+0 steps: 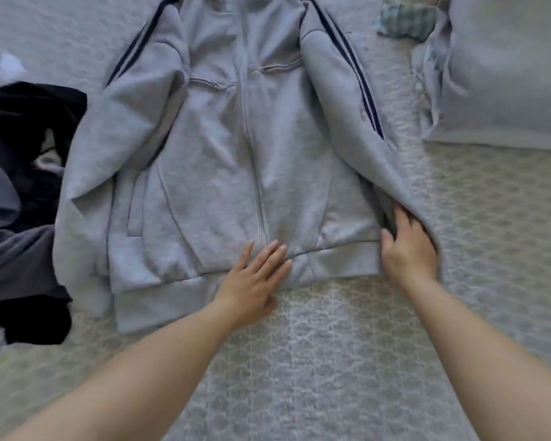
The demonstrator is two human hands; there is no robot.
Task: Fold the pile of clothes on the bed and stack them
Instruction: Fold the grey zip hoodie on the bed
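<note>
Grey jacket [236, 160] lies flat, collar far, hem near (zipper running lengthwise). Left hand [255, 281] presses the hem, fingers straight; right hand [407, 246] grips the sleeve.

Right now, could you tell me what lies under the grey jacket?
The patterned bedspread shows around the grey jacket; the left hand presses its hem. Its left sleeve overlaps dark clothes. Anything beneath its body is covered.

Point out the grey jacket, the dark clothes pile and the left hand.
grey jacket [223, 173]: head view, front panel left of the zip.
dark clothes pile [23, 173]: head view, black fabric at the left edge.
left hand [252, 281]: head view, back of the hand.
</note>
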